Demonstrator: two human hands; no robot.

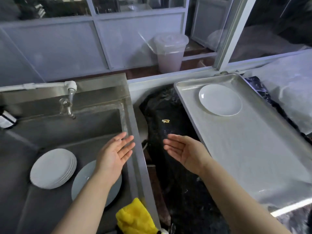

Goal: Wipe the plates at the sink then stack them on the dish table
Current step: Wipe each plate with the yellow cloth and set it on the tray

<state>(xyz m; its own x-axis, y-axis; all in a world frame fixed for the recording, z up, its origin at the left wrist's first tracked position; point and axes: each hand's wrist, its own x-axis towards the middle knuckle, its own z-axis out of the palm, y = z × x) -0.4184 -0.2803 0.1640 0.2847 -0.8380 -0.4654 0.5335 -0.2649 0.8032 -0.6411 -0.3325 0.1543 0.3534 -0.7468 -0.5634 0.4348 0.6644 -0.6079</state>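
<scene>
While both hands (left [116, 153], right [183, 153]) hover spread, white plate stack [53, 168] in sink [133, 125], one plate [220, 99] on tray [253, 141].

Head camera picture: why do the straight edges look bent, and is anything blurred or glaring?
Head view: the wide-angle lens bows the sink rim and window frame; cool, dim light overall; a bright glare strip on the dish table at lower right; both hands, left and right, look slightly soft.

No text, label or number is readable anywhere in view
</scene>
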